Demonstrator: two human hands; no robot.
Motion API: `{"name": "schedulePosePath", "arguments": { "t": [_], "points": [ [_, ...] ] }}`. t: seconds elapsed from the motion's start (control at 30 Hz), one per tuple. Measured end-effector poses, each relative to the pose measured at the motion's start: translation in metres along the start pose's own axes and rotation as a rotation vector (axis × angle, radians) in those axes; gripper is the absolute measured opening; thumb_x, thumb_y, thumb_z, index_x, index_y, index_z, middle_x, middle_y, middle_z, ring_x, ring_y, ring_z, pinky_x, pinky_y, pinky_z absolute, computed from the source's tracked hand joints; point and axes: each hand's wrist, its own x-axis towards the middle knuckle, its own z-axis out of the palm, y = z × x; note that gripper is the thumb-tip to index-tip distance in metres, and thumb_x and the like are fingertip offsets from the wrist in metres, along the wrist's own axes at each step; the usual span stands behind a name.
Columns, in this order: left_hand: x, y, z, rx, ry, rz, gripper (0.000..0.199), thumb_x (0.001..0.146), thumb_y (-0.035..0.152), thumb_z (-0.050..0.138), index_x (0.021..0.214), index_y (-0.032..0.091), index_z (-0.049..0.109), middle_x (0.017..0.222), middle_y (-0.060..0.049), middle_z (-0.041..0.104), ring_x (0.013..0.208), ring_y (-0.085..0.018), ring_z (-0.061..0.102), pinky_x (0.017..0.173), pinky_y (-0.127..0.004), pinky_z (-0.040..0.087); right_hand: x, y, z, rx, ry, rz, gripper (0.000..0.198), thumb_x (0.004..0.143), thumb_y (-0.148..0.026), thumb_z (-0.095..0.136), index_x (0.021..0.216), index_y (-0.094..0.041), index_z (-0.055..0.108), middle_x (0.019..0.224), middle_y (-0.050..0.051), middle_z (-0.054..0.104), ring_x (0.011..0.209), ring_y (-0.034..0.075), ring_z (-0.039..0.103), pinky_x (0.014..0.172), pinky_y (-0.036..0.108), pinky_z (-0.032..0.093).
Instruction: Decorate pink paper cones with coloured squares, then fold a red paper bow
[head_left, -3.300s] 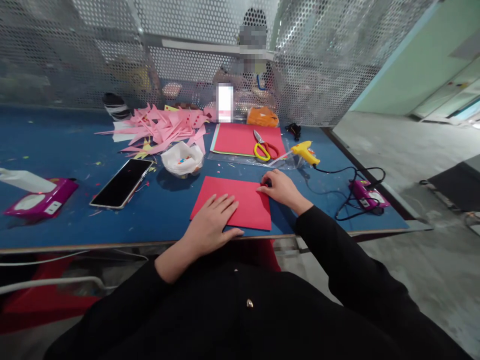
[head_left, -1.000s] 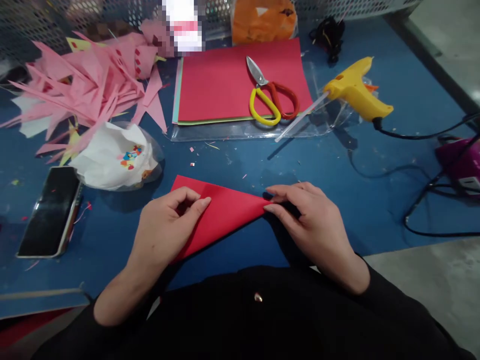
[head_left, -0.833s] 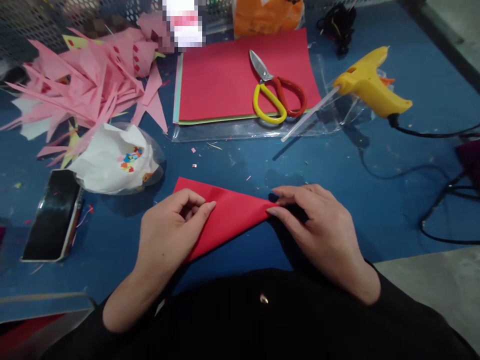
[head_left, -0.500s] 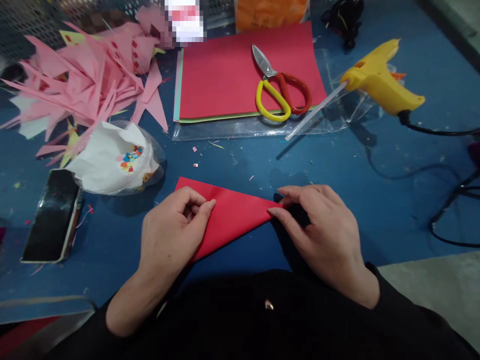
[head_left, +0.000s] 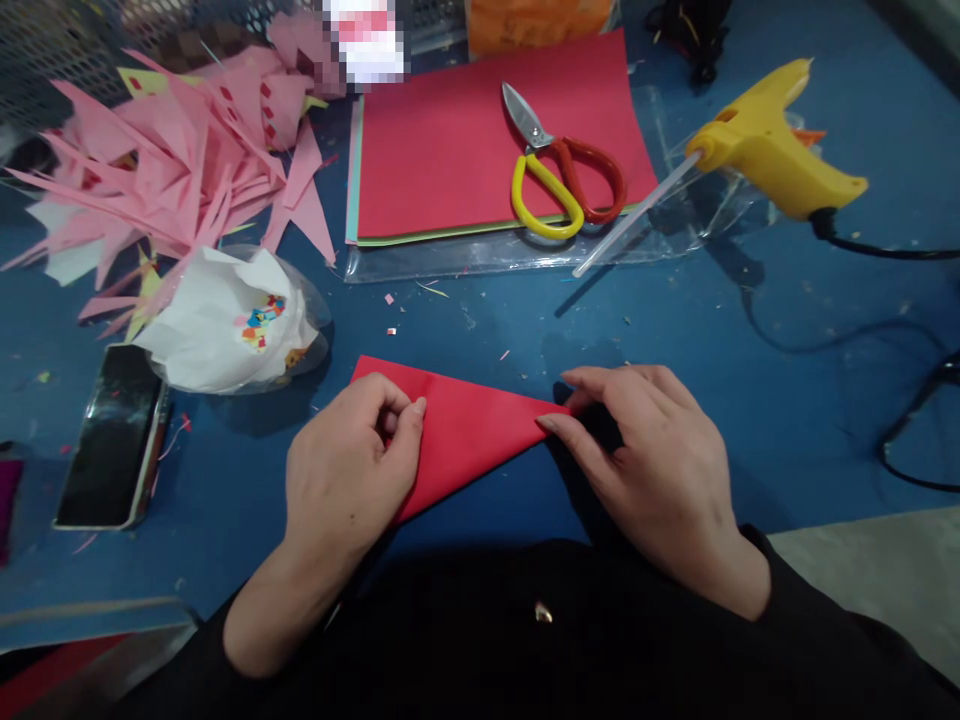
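A red sheet of paper folded to a triangle (head_left: 472, 430) lies just in front of me, its narrow tip pointing right. My left hand (head_left: 356, 450) is closed on its wide left part, thumb on top and fingers curled. At the narrow tip, my right hand (head_left: 645, 440) pinches the paper between thumb and fingers. Beyond the triangle, scissors (head_left: 551, 170) with one yellow and one red handle rest on a stack of coloured paper (head_left: 442, 150), red sheet uppermost. The undersides of my fingers are hidden.
A yellow glue gun (head_left: 780, 140) with a clear glue stick lies at the right, its cable trailing off. On the left are a heap of pink paper pieces (head_left: 187, 170), a white paper-lined bag (head_left: 225, 320) holding colourful bits and a phone (head_left: 112, 440). Small scraps dot the blue table (head_left: 465, 305).
Both hands keep their grip on the folded red paper, almost unmoved. The view has shifted slightly, so objects at the edges sit a little differently.
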Motion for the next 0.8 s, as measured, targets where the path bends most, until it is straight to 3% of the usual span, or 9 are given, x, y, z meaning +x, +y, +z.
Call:
{"name": "schedulePosePath", "arguments": {
  "t": [0.6,0.8],
  "points": [
    [0.0019,0.0029,0.0022,0.058,-0.020,-0.040,0.018,0.087,0.033,0.058,0.073,0.023,0.055,0.064,0.003,0.057,0.056,-0.014,0.052,0.053,-0.028,0.034,-0.0010,0.0003,0.0005,-0.009,-0.009,0.001,0.020,0.098,-0.037,0.059,0.110,-0.021,0.063,0.088,0.006,0.072,0.085,0.027,0.062,0.076,0.040,0.046],
    [0.0009,0.0022,0.0031,0.058,0.014,-0.023,0.012,0.086,0.029,0.064,0.081,0.022,0.055,0.077,0.001,0.062,0.065,-0.016,0.058,0.056,-0.028,0.038,-0.0012,0.0016,0.0007,-0.007,-0.011,-0.008,0.021,0.098,-0.037,0.059,0.110,-0.020,0.063,0.088,0.006,0.072,0.085,0.027,0.062,0.076,0.040,0.046]
  ]
}}
